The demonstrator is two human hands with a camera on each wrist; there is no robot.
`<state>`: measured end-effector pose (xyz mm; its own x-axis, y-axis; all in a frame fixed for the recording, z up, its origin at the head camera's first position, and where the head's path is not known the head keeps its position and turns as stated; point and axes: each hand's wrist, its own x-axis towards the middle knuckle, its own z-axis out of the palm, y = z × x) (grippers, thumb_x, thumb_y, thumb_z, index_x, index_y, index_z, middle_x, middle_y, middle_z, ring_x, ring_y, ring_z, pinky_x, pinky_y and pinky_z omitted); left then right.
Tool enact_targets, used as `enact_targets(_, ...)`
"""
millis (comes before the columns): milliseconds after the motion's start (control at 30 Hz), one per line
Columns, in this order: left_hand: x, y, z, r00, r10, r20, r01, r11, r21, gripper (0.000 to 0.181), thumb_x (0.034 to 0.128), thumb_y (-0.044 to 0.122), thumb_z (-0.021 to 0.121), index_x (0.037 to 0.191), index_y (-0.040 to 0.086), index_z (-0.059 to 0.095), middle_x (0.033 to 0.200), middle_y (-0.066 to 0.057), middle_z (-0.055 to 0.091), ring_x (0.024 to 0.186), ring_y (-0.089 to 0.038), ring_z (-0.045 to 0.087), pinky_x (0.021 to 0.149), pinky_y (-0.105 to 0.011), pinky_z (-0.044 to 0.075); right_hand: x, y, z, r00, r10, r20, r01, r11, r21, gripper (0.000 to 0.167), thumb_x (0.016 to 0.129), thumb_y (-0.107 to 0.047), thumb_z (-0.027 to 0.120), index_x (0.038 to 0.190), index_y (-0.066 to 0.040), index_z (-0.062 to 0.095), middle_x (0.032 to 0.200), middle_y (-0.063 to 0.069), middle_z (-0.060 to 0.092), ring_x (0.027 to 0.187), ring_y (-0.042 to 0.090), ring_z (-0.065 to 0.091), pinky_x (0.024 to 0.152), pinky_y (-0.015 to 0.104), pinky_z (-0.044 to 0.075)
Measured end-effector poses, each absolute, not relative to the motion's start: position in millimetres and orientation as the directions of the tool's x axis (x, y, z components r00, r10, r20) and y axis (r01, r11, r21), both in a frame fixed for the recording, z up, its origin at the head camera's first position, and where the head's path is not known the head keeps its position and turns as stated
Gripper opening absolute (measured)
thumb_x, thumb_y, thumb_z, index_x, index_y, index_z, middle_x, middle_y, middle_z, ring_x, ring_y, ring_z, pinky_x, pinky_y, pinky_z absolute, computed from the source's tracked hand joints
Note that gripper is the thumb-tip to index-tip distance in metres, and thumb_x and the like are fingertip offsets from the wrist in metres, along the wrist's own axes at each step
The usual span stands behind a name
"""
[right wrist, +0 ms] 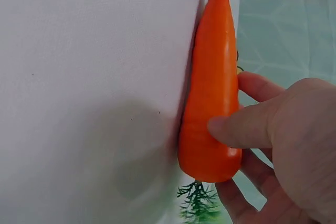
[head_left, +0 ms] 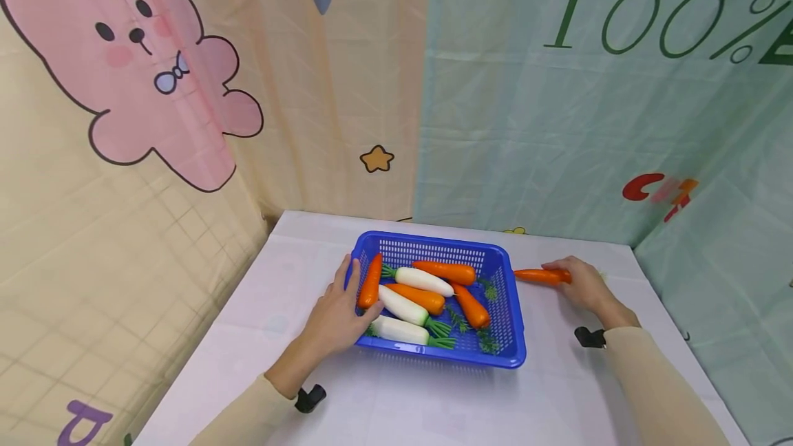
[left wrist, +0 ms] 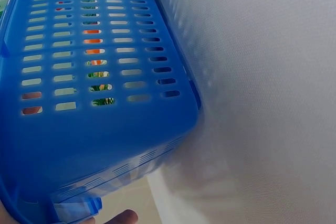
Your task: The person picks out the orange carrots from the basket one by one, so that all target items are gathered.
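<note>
We're tagging the held carrot (head_left: 539,277) first: it's lying right of the blue basket (head_left: 434,355), tip pointing toward the rim. We're not managing to tell whether tip and rim are touching, nor whether the carrot is resting on the desk (head_left: 557,398) or just over it. We're seeing the right grip (head_left: 585,288) grasping it at the thick end, thumb pressing on top, fingers going round the far side; the green top (right wrist: 198,203) is sticking out beyond that end.

We're marking the left grip (head_left: 337,312) at the basket's left rim, released, fingers spreading fairly straight along the edge, thumb reaching over it.

Inside the basket, we're counting four more carrots: one standing along the left wall (head_left: 370,282), one lying by the back wall (head_left: 446,272), one in the middle (head_left: 418,298), one toward the right (head_left: 471,306). Three white radishes are lying among them: one toward the back (head_left: 424,281), one centre-left (head_left: 403,306), one along the near wall (head_left: 399,330).

Outside the basket, we're noting black wrist pieces (head_left: 588,337) and pale sleeves (head_left: 663,384) on both arms. Behind the basket, printed curtains (head_left: 495,122) are hanging, a pink bear (head_left: 136,60) showing to its upper left.
</note>
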<state>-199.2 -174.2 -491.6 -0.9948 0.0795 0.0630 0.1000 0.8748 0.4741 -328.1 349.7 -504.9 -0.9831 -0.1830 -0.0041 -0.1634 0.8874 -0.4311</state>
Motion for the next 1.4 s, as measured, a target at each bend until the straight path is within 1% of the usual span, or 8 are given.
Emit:
enact_targets(233, -200.9, -175.2, -489.9, -0.995, 0.074, 0.061, 0.094, 0.877, 0.471, 0.106, 0.1115, 0.062, 0.067, 0.187, 0.008, 0.015, 0.199, -0.018, 0.004, 0.163, -0.06, 0.051, 0.132, -0.081, 0.043, -327.4, 351.8, -504.8, -0.983, -0.186, -0.003, -0.167, 0.888, -0.428, 0.05, 0.103, 0.016, 0.069, 0.151, 0.003, 0.073, 0.154, 0.038, 0.065, 0.147, 0.064, 0.056, 0.125, 0.084, 0.045)
enact_targets(367, -201.4, -176.1, -489.5, -0.995, 0.076, 0.065, 0.098, 0.876, 0.472, 0.106, 0.1117, 0.061, 0.067, 0.187, 0.008, 0.015, 0.199, -0.018, 0.005, 0.162, -0.061, 0.051, 0.132, -0.082, 0.043, -326.5, 354.1, -505.0, -0.981, -0.194, 0.018, -0.184, 0.889, -0.42, 0.048, 0.104, 0.013, 0.071, 0.151, 0.002, 0.074, 0.154, 0.038, 0.065, 0.147, 0.064, 0.056, 0.125, 0.084, 0.045)
enact_targets(533, -201.3, -174.4, -491.1, -0.995, 0.08, 0.058, 0.098, 0.876, 0.472, 0.106, 0.1115, 0.062, 0.067, 0.187, 0.009, 0.014, 0.199, -0.019, 0.004, 0.163, -0.059, 0.051, 0.132, -0.081, 0.044, -325.4, 357.0, -506.6, -0.979, -0.2, 0.046, -0.201, 0.889, -0.411, 0.047, 0.104, 0.009, 0.072, 0.15, 0.003, 0.074, 0.155, 0.039, 0.065, 0.147, 0.065, 0.055, 0.126, 0.085, 0.043)
enact_targets(767, -199.7, -173.2, -490.2, -0.995, 0.083, 0.05, 0.097, 0.875, 0.474, 0.106, 0.1114, 0.061, 0.067, 0.187, 0.009, 0.015, 0.198, -0.019, 0.005, 0.164, -0.058, 0.05, 0.132, -0.082, 0.044, -324.4, 350.9, -502.1, -0.982, -0.179, 0.056, -0.186, 0.884, -0.43, 0.046, 0.106, 0.005, 0.075, 0.152, 0.003, 0.072, 0.158, 0.041, 0.061, 0.149, 0.065, 0.053, 0.126, 0.084, 0.045)
enact_targets(900, -198.3, -174.9, -490.3, -0.995, 0.077, 0.063, 0.098, 0.873, 0.479, 0.106, 0.1111, 0.059, 0.068, 0.187, 0.008, 0.016, 0.198, -0.02, 0.005, 0.169, -0.057, 0.043, 0.134, -0.082, 0.04, -324.4, 338.5, -494.9, -0.981, -0.173, 0.083, -0.192, 0.875, -0.444, 0.045, 0.111, -0.003, 0.072, 0.156, 0.002, 0.07, 0.162, 0.04, 0.057, 0.151, 0.064, 0.05, 0.126, 0.083, 0.045)
enact_targets(1067, -196.8, -175.8, -492.3, -0.994, 0.08, 0.071, 0.104, 0.874, 0.475, 0.106, 0.1108, 0.058, 0.07, 0.187, 0.007, 0.016, 0.198, -0.02, 0.005, 0.177, -0.057, 0.028, 0.14, -0.082, 0.029, -316.9, 316.2, -476.6, -0.969, -0.198, 0.147, -0.243, 0.864, -0.441, 0.047, 0.113, -0.01, 0.073, 0.158, 0.0, 0.068, 0.164, 0.039, 0.056, 0.154, 0.064, 0.048, 0.127, 0.085, 0.044)
enact_targets(1167, -196.3, -175.9, -492.9, -0.994, 0.082, 0.07, 0.105, 0.876, 0.47, 0.107, 0.1108, 0.058, 0.07, 0.187, 0.007, 0.016, 0.198, -0.021, 0.005, 0.178, -0.058, 0.025, 0.142, -0.081, 0.025, -311.3, 300.0, -462.5, -0.961, -0.225, 0.163, -0.274, 0.864, -0.423, 0.048, 0.113, -0.013, 0.074, 0.16, -0.002, 0.067, 0.165, 0.038, 0.057, 0.154, 0.063, 0.049, 0.125, 0.084, 0.046)
enact_targets(1400, -198.6, -175.3, -492.6, -0.993, 0.081, 0.088, 0.113, 0.878, 0.465, 0.107, 0.111, 0.058, 0.07, 0.187, 0.006, 0.016, 0.198, -0.021, 0.006, 0.177, -0.058, 0.026, 0.142, -0.082, 0.024, -304.8, 260.5, -434.6, -0.921, -0.344, 0.182, -0.389, 0.839, -0.38, 0.049, 0.113, -0.016, 0.075, 0.16, -0.004, 0.067, 0.16, 0.034, 0.063, 0.148, 0.058, 0.061, 0.121, 0.079, 0.054)
